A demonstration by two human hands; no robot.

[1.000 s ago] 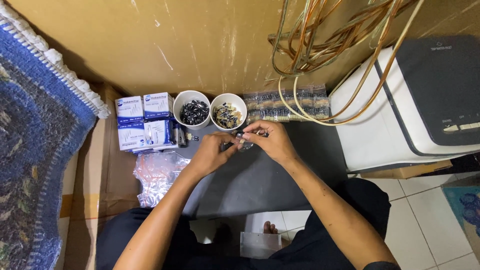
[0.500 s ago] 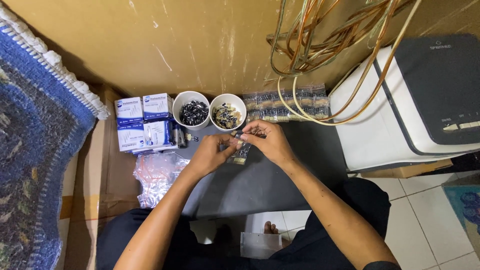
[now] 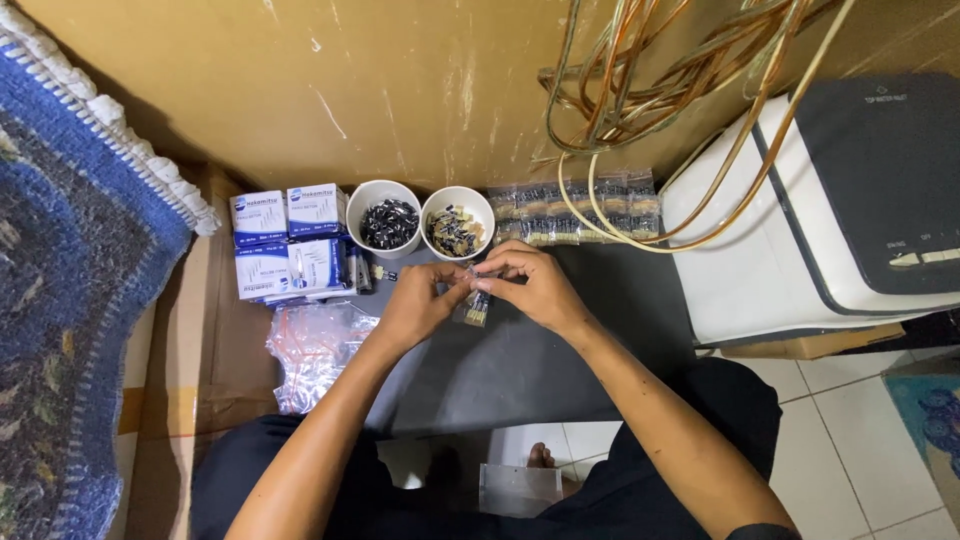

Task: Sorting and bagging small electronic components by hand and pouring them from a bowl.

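Grey desk surface (image 3: 520,370), low and dark, set against an ochre wall (image 3: 300,90). White and dark-grey machine (image 3: 830,210) just off the desk's right edge, a loose coil of copper-toned cable (image 3: 680,90) draped over its top-left corner. Blue patterned rug (image 3: 60,280) with white fringe well off the left edge, brown cardboard (image 3: 200,340) between rug and desk. Stack of blue-and-white small boxes (image 3: 288,243) at the far left corner. Crumpled clear plastic bags (image 3: 315,345) with red seal strips at the left edge, nearer the body. Row of filled small clear bags (image 3: 575,208) along the far edge, partly under the cable. Two white cups side by side at the far edge: left cup (image 3: 383,218) with small black parts, right cup (image 3: 457,222) with mixed black and pale parts. Left hand (image 3: 420,305) and right hand (image 3: 530,285) meeting just in front of the cups, over the desk's far middle. Small clear bag (image 3: 477,302) of tiny parts pinched between both hands, fingers of each curled closed on its upper edge, bag hanging down between them above the desk. Contents too small to tell further.
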